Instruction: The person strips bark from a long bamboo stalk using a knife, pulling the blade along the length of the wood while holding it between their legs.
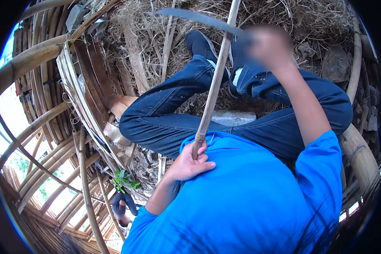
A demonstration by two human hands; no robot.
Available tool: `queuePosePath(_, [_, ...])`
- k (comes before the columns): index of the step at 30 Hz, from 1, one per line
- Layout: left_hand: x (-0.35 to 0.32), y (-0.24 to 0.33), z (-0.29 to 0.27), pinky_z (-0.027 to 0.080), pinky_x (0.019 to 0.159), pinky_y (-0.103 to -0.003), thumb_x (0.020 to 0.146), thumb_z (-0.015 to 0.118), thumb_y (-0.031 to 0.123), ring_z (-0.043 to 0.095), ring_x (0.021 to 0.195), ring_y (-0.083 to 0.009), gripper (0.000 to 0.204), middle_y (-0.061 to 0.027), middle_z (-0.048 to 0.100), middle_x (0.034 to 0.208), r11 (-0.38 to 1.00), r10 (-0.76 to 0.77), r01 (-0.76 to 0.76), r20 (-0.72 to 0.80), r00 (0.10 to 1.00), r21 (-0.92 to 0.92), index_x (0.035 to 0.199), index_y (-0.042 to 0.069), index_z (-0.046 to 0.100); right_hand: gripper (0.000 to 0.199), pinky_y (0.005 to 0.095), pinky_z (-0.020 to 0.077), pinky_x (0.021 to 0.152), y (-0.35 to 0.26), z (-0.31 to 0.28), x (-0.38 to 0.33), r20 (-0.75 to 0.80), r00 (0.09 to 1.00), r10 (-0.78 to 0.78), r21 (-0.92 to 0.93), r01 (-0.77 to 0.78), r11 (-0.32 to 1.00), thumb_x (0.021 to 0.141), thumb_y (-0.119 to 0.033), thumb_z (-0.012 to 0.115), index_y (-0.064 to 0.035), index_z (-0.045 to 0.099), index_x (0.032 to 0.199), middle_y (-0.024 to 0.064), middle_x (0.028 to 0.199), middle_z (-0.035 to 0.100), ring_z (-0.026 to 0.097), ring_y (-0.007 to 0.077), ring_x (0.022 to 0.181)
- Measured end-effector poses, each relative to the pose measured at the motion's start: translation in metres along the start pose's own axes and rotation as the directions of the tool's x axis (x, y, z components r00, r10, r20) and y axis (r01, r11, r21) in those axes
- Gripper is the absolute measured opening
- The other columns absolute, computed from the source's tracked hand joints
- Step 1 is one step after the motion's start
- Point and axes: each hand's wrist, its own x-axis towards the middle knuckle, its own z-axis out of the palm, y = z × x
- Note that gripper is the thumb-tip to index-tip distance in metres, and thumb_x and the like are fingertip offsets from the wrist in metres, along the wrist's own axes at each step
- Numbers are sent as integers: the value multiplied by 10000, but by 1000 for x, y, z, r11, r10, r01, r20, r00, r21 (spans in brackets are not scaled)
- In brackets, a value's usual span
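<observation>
My left hand (189,163) grips the near end of a long thin bamboo stick (213,86) that runs up and away over my crossed legs in blue jeans. My right hand (270,44), blurred by motion, holds a curved dark blade (194,17) whose edge meets the stick near its upper part. I sit cross-legged in a blue shirt, dark shoes (201,44) near the stick.
Dry straw and shavings (156,25) cover the ground ahead. Thick bamboo poles and split strips (42,118) are stacked at the left. A bamboo pole (362,156) lies at my right. A pale flat stone (233,117) sits under my legs. A small green plant (123,180) grows below left.
</observation>
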Motion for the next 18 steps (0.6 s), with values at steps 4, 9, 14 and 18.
queuePosePath(4, [1, 10, -1, 228, 485, -171, 798, 677, -73, 295, 539, 20, 452, 100, 312, 618, 997, -53, 53, 1, 999, 50, 828, 151, 286, 216, 482, 530, 751, 23, -3, 22, -20, 983, 183, 69, -181, 981, 798, -251, 612, -48, 681, 824, 206, 784, 668, 659, 389, 785])
queuePosePath(9, [2, 7, -6, 231, 489, -170, 809, 673, -55, 304, 545, 18, 430, 96, 324, 625, 999, -15, 15, 1, 1000, 29, 838, 147, 295, 226, 483, 513, 749, 6, -2, 29, -39, 995, 87, 90, -83, 993, 811, -237, 578, -32, 667, 777, 215, 746, 651, 646, 399, 793])
queuePosePath(14, [5, 15, -13, 234, 454, -188, 870, 669, 107, 321, 517, -3, 327, 84, 344, 619, 999, 40, -40, 30, 999, 4, 864, 134, 343, 284, 457, 480, 648, 35, -1, 17, 22, 956, 291, 447, -270, 853, 794, -262, 588, 14, 653, 772, 243, 700, 621, 611, 434, 719])
queuePosePath(18, [11, 23, -17, 214, 401, -211, 909, 647, 231, 308, 465, -25, 282, 79, 349, 609, 995, -1, 6, 48, 999, -101, 889, 122, 389, 200, 368, 472, 626, 5, -10, -53, -55, 930, 364, 641, -246, 727, 783, -139, 639, 39, 571, 843, 162, 689, 603, 604, 245, 638])
